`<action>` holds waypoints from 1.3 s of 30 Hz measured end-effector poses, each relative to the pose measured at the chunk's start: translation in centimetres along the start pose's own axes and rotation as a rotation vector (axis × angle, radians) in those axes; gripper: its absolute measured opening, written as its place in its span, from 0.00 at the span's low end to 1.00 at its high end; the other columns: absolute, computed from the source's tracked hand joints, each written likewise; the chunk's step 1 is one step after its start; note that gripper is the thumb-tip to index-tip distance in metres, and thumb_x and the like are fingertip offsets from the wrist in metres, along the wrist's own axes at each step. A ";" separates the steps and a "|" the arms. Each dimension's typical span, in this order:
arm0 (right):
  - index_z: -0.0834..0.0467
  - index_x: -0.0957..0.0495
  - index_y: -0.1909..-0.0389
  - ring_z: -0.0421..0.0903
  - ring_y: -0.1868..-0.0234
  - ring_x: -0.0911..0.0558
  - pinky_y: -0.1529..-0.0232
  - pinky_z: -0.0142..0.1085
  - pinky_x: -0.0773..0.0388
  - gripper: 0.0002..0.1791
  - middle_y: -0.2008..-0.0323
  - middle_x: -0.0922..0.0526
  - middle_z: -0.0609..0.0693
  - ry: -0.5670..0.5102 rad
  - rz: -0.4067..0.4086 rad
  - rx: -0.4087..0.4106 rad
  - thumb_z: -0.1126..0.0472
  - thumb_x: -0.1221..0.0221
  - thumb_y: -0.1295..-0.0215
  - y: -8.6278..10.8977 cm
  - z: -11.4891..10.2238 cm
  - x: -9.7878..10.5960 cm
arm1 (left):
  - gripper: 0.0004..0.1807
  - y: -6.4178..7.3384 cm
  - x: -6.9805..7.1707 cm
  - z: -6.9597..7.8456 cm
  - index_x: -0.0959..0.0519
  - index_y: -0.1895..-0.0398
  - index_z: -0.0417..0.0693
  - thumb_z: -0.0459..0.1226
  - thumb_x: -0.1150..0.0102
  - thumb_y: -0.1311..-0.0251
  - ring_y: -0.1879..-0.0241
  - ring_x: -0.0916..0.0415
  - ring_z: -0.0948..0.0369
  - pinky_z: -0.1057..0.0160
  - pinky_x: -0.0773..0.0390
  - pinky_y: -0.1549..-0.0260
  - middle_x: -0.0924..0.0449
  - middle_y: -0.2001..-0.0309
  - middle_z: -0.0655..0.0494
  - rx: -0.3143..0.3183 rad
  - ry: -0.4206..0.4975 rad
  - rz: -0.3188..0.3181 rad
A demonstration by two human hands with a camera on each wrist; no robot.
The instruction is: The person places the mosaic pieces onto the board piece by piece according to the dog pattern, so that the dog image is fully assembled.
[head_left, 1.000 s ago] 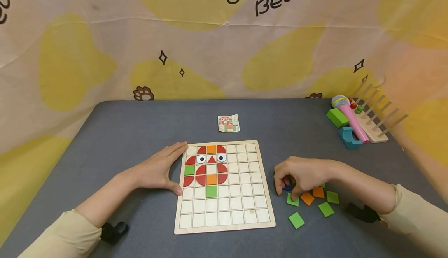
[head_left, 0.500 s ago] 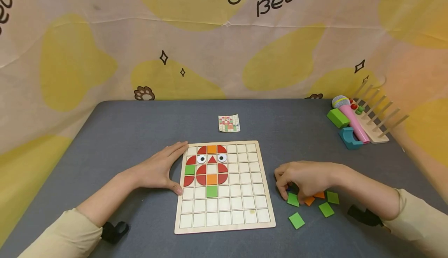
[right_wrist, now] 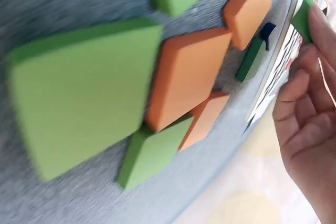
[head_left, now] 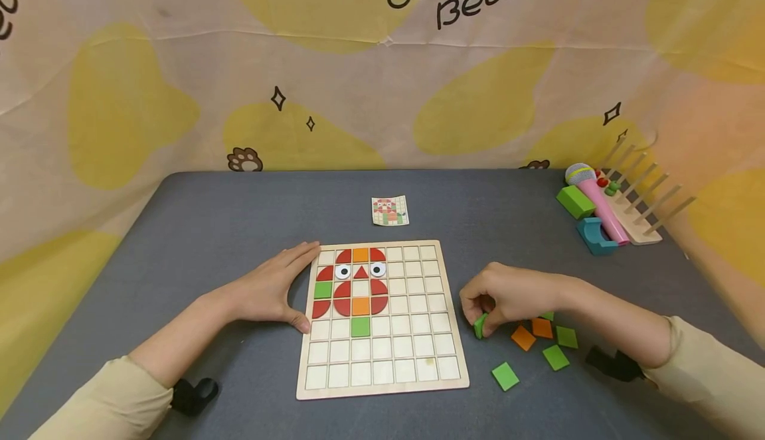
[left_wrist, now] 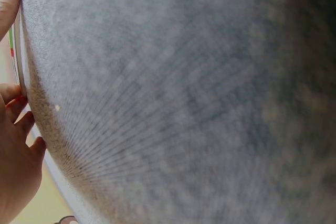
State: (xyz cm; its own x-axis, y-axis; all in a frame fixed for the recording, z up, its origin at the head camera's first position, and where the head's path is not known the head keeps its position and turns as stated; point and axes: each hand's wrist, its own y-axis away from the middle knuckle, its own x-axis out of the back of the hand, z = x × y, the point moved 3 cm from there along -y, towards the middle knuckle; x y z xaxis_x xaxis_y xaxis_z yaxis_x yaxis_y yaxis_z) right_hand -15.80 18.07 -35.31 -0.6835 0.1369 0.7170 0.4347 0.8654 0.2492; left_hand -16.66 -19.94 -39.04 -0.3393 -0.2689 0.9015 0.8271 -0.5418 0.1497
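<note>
In the head view a wooden grid board [head_left: 402, 347] lies on the dark table, partly filled with red, orange and green pieces and two eye discs. My left hand [head_left: 269, 287] rests spread against its left edge, thumb near the middle and fingertips at the far corner. To the right of the board, my right hand [head_left: 508, 291] pinches a green square tile [head_left: 480, 326] between thumb and fingers, tilted on edge. In the right wrist view that green tile [right_wrist: 301, 23] shows at the fingertips. Part of the left hand [left_wrist: 18, 156] appears in the left wrist view.
Loose green tiles [head_left: 505, 376] and orange tiles [head_left: 523, 338] lie below and beside the right hand. Behind the board is a small picture card [head_left: 390, 210]. At the back right sit a pink toy microphone [head_left: 603, 211], a green block [head_left: 576, 201], a teal arch [head_left: 596, 236] and a pegged board [head_left: 645, 233].
My right hand has picked up the green tile nearest the board and shifted slightly left and away from me. The left hand has stayed at the board's edge.
</note>
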 end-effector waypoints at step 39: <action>0.51 0.09 0.68 0.28 0.64 0.25 0.63 0.20 0.23 0.06 0.67 0.16 0.44 0.010 0.081 0.275 0.66 0.30 0.44 -11.6 -7.3 -3.4 | 0.73 -0.1 -0.1 0.0 0.49 0.22 0.46 0.71 0.27 0.71 0.21 0.53 0.42 0.36 0.45 0.27 0.51 0.21 0.46 -0.001 -0.010 0.005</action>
State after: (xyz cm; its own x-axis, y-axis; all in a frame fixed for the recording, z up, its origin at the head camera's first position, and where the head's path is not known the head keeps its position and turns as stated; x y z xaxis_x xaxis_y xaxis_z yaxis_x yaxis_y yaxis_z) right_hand -14.21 4.09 -35.92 -0.6465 0.2078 0.7341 0.3119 0.9501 0.0058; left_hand -16.72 -19.92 -39.15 -0.3305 -0.2633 0.9063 0.8281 -0.5417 0.1446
